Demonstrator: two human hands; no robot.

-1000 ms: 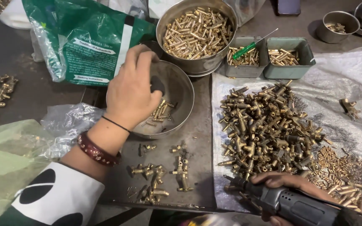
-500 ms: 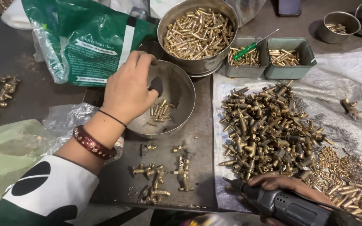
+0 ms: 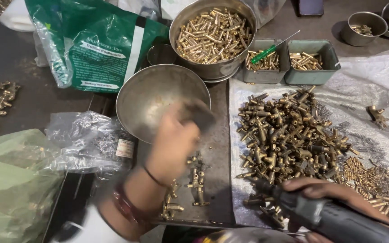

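Now left hand (image 3: 176, 135) a blur over the steel bowl's (image 3: 136, 96) near rim, grip impossible to tell; right hand (image 3: 327, 193) clenched round a dark power driver (image 3: 334, 218), angled low beside the brass fittings heap (image 3: 284, 132), handy for the next piece.

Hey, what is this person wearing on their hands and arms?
Both hands are bare. The left hand, motion-blurred, has a thin black band at the wrist, a dark red bangle beyond it, then a white sleeve. The right hand shows no wristwear or sleeve.
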